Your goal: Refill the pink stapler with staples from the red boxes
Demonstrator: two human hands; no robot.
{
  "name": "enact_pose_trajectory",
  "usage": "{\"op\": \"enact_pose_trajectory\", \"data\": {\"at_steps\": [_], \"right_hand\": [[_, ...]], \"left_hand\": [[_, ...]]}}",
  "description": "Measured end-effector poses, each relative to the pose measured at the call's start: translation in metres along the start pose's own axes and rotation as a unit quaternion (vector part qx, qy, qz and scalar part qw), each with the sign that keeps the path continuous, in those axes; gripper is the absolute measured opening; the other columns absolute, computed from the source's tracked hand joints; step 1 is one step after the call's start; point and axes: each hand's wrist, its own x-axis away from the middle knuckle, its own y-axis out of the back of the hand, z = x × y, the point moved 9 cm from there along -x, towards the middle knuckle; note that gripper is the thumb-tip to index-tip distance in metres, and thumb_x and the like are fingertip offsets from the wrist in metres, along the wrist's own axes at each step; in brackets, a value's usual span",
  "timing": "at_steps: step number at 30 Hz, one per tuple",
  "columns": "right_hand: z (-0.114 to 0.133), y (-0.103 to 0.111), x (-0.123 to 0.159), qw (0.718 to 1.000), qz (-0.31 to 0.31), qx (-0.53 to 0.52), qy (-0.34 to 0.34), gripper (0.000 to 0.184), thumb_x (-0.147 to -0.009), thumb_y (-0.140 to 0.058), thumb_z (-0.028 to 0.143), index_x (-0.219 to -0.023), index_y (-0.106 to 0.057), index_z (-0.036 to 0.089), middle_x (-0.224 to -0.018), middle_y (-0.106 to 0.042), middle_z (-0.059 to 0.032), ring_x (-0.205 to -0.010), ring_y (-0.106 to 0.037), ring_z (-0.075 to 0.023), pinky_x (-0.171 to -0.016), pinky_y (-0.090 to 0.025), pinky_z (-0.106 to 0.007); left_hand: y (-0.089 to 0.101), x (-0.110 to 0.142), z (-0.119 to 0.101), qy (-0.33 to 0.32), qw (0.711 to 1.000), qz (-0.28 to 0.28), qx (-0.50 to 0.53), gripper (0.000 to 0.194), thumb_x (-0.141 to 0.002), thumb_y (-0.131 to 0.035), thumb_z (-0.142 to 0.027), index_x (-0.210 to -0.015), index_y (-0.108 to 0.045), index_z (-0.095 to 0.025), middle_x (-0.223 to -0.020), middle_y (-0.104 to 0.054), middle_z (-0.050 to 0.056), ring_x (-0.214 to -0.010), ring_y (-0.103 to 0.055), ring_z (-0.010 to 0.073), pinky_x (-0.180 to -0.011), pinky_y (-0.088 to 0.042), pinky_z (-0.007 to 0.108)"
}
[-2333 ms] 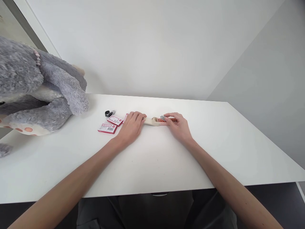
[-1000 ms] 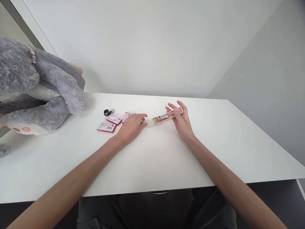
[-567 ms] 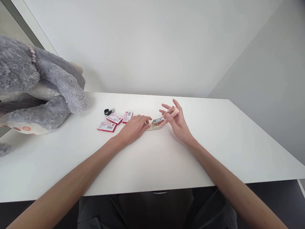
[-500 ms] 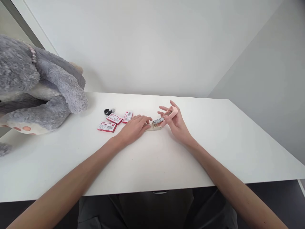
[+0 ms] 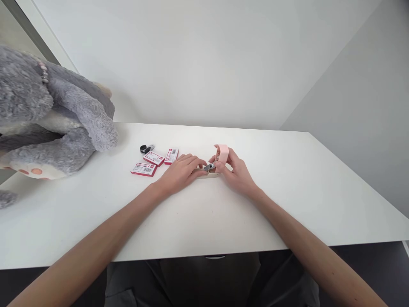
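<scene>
A stapler [image 5: 223,154] with a pink top and a cream base lies on the white table between my hands, its top swung up from the base. The metal staple channel [image 5: 209,166] shows between the two halves. My right hand [image 5: 235,170] is closed around the raised pink top, thumb on the near side. My left hand [image 5: 185,171] is closed at the left end of the stapler, holding the base down, and its fingers cover much of that end.
Three red-and-white small boxes [image 5: 143,169] lie left of my left hand. A small black-and-grey staple remover [image 5: 147,149] touches them at the back. A large grey plush toy [image 5: 73,115] sits on the table [image 5: 204,226] at the left. A white wall [image 5: 191,64] stands behind.
The pink top has tilted to a steeper angle and moved left, with my right hand following. My right fingers have curled in around it. The left hand has hardly moved.
</scene>
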Motion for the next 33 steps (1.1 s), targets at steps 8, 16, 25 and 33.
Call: {"op": "enact_pose_trajectory", "data": {"at_steps": [8, 16, 25, 33], "right_hand": [[0.003, -0.001, 0.0, 1.0, 0.005, 0.01, -0.002, 0.048, -0.103, -0.055, 0.054, -0.143, -0.053, 0.028, -0.101, -0.075, -0.0044, -0.108, -0.071, -0.0256, -0.1, -0.055, -0.045], [0.002, 0.005, 0.0, 0.999, -0.014, 0.044, -0.008, 0.051, -0.1, -0.057, 0.06, -0.141, -0.057, 0.028, -0.104, -0.075, -0.0054, -0.098, -0.074, -0.0258, -0.093, -0.059, -0.044], [0.001, 0.002, 0.002, 0.996, 0.003, 0.089, 0.0, 0.051, -0.102, -0.057, 0.052, -0.15, -0.055, 0.033, -0.124, -0.075, -0.0047, -0.109, -0.073, -0.0272, -0.097, -0.059, -0.046], [0.0, -0.002, 0.003, 0.992, 0.008, 0.122, 0.02, 0.048, -0.104, -0.054, 0.054, -0.148, -0.059, 0.038, -0.149, -0.065, -0.0002, -0.132, -0.064, -0.0296, -0.109, -0.054, -0.048]], "left_hand": [[0.003, 0.0, -0.008, -0.021, 1.0, -0.015, -0.012, 0.024, -0.107, -0.047, -0.038, -0.108, -0.065, -0.021, -0.104, -0.072, 0.006, -0.097, -0.066, 0.0225, -0.087, -0.047, 0.039], [0.008, 0.001, -0.002, 0.033, 0.999, -0.015, 0.035, 0.029, -0.107, -0.044, -0.043, -0.111, -0.062, -0.022, -0.103, -0.067, 0.007, -0.087, -0.063, 0.0204, -0.082, -0.051, 0.037], [0.015, 0.001, -0.002, 0.061, 0.993, -0.042, 0.089, 0.027, -0.107, -0.044, -0.045, -0.11, -0.059, -0.022, -0.107, -0.07, 0.005, -0.09, -0.066, 0.0195, -0.078, -0.05, 0.034], [0.011, 0.002, 0.004, 0.078, 0.993, -0.041, 0.079, 0.03, -0.108, -0.042, -0.046, -0.107, -0.06, -0.022, -0.103, -0.07, 0.004, -0.09, -0.065, 0.0194, -0.089, -0.05, 0.037]]}}
